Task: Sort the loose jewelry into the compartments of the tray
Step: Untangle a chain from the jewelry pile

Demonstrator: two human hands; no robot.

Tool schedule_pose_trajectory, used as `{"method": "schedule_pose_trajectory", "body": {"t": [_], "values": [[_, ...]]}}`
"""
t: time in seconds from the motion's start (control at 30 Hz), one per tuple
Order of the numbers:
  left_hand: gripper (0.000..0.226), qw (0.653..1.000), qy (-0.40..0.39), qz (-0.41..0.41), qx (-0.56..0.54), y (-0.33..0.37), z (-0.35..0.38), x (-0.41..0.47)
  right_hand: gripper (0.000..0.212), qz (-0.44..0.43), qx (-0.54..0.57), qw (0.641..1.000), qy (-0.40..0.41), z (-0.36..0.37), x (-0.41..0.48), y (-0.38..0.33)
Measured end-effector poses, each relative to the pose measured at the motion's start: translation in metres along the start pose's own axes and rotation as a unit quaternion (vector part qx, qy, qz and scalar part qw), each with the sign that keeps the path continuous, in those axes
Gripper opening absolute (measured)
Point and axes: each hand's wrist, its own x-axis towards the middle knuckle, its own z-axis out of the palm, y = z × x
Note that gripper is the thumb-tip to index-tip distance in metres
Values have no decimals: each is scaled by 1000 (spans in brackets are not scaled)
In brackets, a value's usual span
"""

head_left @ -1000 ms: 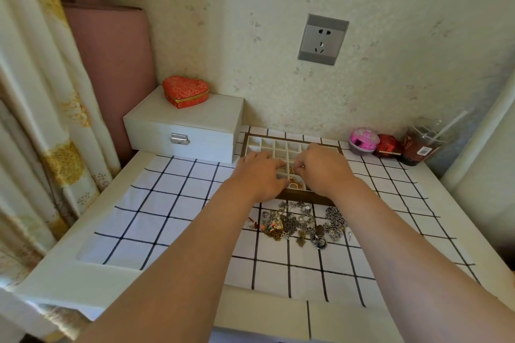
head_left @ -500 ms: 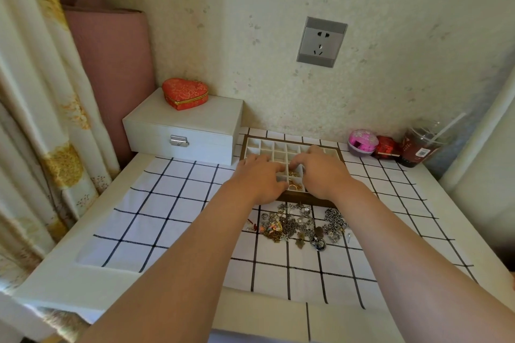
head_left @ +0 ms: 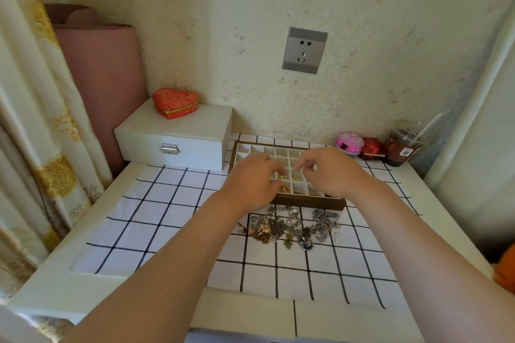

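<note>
A wooden tray with small white compartments stands near the wall. Gold rings lie in compartments near its middle. Both hands hover over the tray. My left hand covers its left part, fingers bent down toward the ring compartments, with nothing visible in them. My right hand is over the right part, fingers loosely curled, thumb and forefinger close together with nothing seen between them. A pile of loose jewelry, with chains and pendants, lies on the checked cloth just in front of the tray.
A white jewelry box with a red heart-shaped case on top stands at the back left. A pink case, a red case and a plastic cup with a straw sit at the back right. A curtain hangs at left.
My hands were close together over the tray's middle. They have since moved apart, and the right hand has lifted slightly.
</note>
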Motion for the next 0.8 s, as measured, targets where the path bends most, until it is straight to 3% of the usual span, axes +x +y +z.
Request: {"method": "schedule_pose_trajectory", "body": {"t": [0.13, 0.27, 0.4, 0.57, 0.8], "values": [[17, 995, -47, 32, -76, 27, 0, -10, 22, 8, 4, 997, -82, -8, -29, 7], [21, 991, -109, 66, -46, 49, 11, -14, 25, 5, -80, 987, -143, -12, -49, 19], [31, 981, -171, 89, 1, 59, 23, -16, 36, -49, -153, 980, -121, -5, -60, 26], [24, 976, -199, 84, 16, 59, 22, -16, 32, -79, -171, 978, -93, 10, -60, 34], [20, 977, -213, 35, 9, 51, 15, -14, 12, -36, -79, 992, -92, 9, -61, 46]]}}
